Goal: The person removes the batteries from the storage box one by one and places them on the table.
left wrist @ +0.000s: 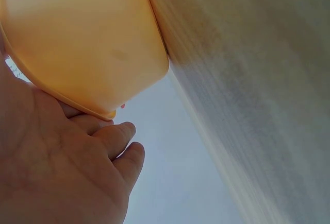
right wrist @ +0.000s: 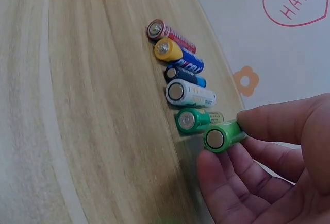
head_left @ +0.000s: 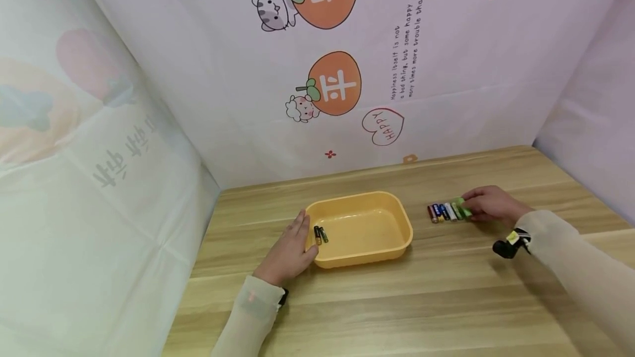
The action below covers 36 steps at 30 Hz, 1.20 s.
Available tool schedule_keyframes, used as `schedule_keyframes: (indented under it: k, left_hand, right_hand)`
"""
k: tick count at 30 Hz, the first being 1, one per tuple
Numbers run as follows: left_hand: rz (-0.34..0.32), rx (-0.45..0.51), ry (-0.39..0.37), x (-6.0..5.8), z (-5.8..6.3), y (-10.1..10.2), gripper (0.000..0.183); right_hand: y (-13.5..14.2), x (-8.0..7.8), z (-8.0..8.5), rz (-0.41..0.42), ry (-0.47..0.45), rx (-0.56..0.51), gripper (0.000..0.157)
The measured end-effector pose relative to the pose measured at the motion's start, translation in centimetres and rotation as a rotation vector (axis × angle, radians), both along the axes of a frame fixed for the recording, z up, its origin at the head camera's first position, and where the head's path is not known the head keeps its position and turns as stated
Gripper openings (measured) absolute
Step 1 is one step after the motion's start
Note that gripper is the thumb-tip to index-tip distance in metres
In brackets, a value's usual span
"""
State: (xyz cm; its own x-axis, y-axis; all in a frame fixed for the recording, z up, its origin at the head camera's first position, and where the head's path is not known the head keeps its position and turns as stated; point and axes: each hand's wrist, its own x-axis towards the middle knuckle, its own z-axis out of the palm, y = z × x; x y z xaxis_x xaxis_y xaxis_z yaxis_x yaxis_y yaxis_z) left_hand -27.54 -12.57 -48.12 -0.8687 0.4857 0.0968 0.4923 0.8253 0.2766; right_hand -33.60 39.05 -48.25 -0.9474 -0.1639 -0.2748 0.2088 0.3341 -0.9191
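Observation:
A yellow plastic basin [head_left: 367, 255] stands on the table, with two small dark batteries [head_left: 321, 234] lying at its left end. My left hand [head_left: 290, 252] rests against the basin's left side, its fingers straight along the rim and the thumb at the front left corner. To the right of the basin, my right hand [head_left: 491, 204] pinches a bright green battery [right wrist: 221, 136] between thumb and fingers. Beside that battery lies a row of others: a green one [right wrist: 191, 120], a white one [right wrist: 191, 93], a dark blue one [right wrist: 185, 74], a blue and yellow one [right wrist: 180, 55] and a red one [right wrist: 172, 33].
The wood-grain table [head_left: 397, 307] meets a white printed cloth [head_left: 446, 43] at the back. More cloth [head_left: 99, 225] hangs along the left side, and a pale one [head_left: 590, 125] along the right. A black wrist strap [head_left: 511, 244] shows at the right sleeve.

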Motion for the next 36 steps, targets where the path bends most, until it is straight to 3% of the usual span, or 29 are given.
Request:
schedule_keyframes:
  k: [12,23,36]
  left_hand:
    - [-0.012,0.01,0.004,-0.1,0.0,0.0,0.071]
    - [0.004,0.0,-0.006,-0.3,-0.1,0.0,0.071]
    - [-0.008,0.014,-0.012,0.0,0.1,-0.1,0.071]
  right_hand:
    - [0.3,-0.4,-0.2,0.008,0.006,0.04,0.049]
    - [0.0,-0.6,0.4,0.019,0.028,0.204,0.047]
    - [0.0,-1.1,-0.1,0.048,0.067,0.281,0.045]
